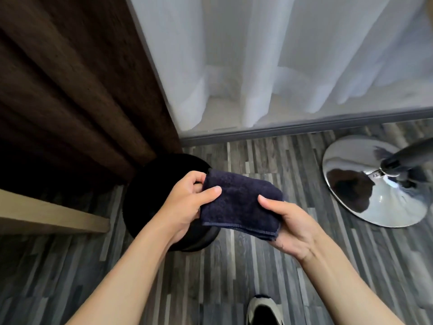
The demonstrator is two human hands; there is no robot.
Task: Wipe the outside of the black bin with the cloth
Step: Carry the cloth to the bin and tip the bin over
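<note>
A round black bin (150, 195) stands on the floor below the brown curtain, seen from above, its right part hidden by my hands. A folded dark navy cloth (241, 202) is held flat in the air above the bin's right side. My left hand (187, 202) pinches the cloth's left edge, thumb on top. My right hand (290, 224) holds its right edge and lower corner, thumb on top and fingers underneath. The cloth does not visibly touch the bin.
A heavy brown curtain (70, 90) hangs at left, white sheer curtains (257, 66) behind. A wooden board edge (54, 214) juts in at left beside the bin. A chrome chair base (375, 184) sits at right. My shoe (264, 310) is at the bottom on grey plank flooring.
</note>
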